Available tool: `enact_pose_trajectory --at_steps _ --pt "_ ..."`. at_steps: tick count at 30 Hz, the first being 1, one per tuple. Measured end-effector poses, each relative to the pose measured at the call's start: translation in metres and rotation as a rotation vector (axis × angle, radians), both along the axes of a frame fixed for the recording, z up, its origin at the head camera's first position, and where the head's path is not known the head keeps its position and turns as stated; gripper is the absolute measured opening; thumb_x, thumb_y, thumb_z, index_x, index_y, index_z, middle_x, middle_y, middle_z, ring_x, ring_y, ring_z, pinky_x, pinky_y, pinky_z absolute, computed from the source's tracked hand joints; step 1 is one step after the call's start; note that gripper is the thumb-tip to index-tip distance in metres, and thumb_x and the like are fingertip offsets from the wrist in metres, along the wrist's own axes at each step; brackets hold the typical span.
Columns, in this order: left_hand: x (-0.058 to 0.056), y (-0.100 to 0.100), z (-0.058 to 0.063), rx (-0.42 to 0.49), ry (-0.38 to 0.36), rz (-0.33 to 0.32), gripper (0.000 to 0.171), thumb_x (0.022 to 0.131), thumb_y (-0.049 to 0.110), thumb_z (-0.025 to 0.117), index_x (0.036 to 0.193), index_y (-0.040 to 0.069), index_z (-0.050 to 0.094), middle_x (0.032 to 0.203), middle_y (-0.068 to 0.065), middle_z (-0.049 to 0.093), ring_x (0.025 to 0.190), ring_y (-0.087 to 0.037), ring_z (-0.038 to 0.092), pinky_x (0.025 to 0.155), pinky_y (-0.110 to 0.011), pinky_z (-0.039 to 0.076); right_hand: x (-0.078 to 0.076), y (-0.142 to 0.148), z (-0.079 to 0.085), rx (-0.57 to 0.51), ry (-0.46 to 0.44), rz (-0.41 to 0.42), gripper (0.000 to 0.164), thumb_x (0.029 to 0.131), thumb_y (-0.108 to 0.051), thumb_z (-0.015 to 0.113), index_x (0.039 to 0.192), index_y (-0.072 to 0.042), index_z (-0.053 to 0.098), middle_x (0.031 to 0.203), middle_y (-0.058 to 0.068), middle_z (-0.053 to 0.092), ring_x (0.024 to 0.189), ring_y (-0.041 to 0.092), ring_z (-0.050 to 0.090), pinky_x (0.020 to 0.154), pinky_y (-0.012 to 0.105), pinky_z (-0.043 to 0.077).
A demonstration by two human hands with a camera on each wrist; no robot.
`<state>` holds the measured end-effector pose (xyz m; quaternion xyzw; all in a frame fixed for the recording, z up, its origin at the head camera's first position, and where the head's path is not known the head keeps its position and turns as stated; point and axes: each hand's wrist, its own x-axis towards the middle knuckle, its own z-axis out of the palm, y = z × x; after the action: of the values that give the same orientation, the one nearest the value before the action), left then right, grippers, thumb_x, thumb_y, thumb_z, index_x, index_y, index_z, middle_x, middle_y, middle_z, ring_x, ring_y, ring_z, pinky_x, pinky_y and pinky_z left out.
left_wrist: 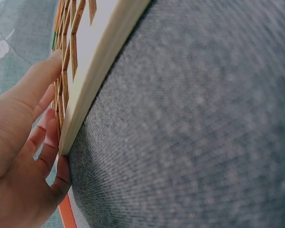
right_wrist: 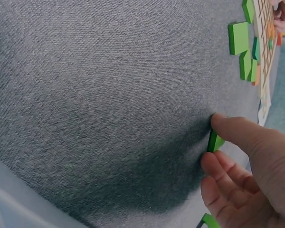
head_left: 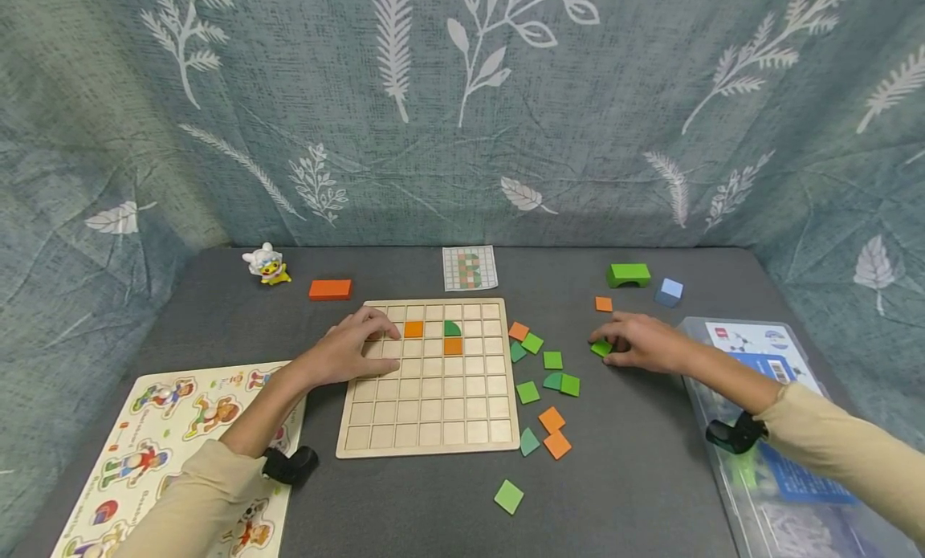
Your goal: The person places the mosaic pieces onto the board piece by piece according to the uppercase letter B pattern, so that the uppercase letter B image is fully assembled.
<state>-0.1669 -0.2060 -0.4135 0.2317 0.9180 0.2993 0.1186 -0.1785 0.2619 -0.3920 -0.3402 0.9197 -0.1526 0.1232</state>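
My left hand (head_left: 352,348) rests at the left side of the wooden grid board (head_left: 426,450), thumb and fingers spread over its squares. In the left wrist view, the little finger lies by the board's corner. Two orange square tiles (head_left: 453,346) and a green quarter-round tile (head_left: 451,328) sit in the board's cells. To the right, my right hand (head_left: 639,341) pinches a green square tile (head_left: 601,348) between thumb and fingers. The right wrist view shows this green tile (right_wrist: 215,141) standing on edge close to the cloth, partly covered by the thumb.
Loose green and orange tiles (head_left: 552,360) lie right of the board. A pattern card (head_left: 470,268), orange block (head_left: 330,290), toy figure (head_left: 266,264), green arch block (head_left: 628,274) and blue cube (head_left: 669,291) stand behind. A picture puzzle (head_left: 155,429) lies left, a clear plastic case (head_left: 751,494) right.
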Motion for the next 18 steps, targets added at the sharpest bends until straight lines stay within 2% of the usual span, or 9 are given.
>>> enact_pose_trajectory --at_steps 5,9,14,18 --pt "-0.001 -0.001 0.001 0.007 0.013 -0.009 0.032 0.086 0.032 0.073 0.113 0.018 0.062 0.122 -0.008 0.049 0.101 -0.021 0.045 0.083 -0.042 0.032 -0.005 -0.011 0.001 -0.026 0.027 0.022 0.029 0.085 -0.012 0.073 0.114 -0.010 0.070 0.099 0.003 0.065 0.080 0.009 0.057 0.068 0.026 0.046" --pt "-0.002 -0.002 0.002 0.010 0.016 -0.002 0.032 0.086 0.031 0.073 0.113 0.018 0.062 0.121 -0.008 0.048 0.101 -0.021 0.045 0.083 -0.042 0.032 -0.010 -0.034 0.005 -0.067 0.038 0.054 0.029 0.086 -0.013 0.072 0.115 -0.010 0.070 0.095 0.002 0.063 0.080 0.009 0.055 0.068 0.025 0.045" --pt "-0.001 0.000 -0.001 0.011 0.014 -0.016 0.033 0.087 0.032 0.073 0.114 0.018 0.061 0.122 -0.008 0.048 0.100 -0.020 0.045 0.082 -0.040 0.033 -0.014 -0.084 0.006 -0.159 0.033 0.121 0.029 0.087 -0.012 0.070 0.116 -0.007 0.069 0.093 0.005 0.060 0.079 0.014 0.057 0.067 0.023 0.045" --pt "0.000 0.000 -0.002 0.020 0.024 -0.020 0.032 0.086 0.032 0.074 0.113 0.018 0.062 0.124 -0.008 0.048 0.101 -0.020 0.046 0.082 -0.039 0.034 -0.020 -0.134 0.005 -0.199 -0.007 0.182 0.030 0.089 -0.012 0.068 0.119 -0.007 0.067 0.101 0.010 0.060 0.086 0.018 0.062 0.072 0.023 0.049"
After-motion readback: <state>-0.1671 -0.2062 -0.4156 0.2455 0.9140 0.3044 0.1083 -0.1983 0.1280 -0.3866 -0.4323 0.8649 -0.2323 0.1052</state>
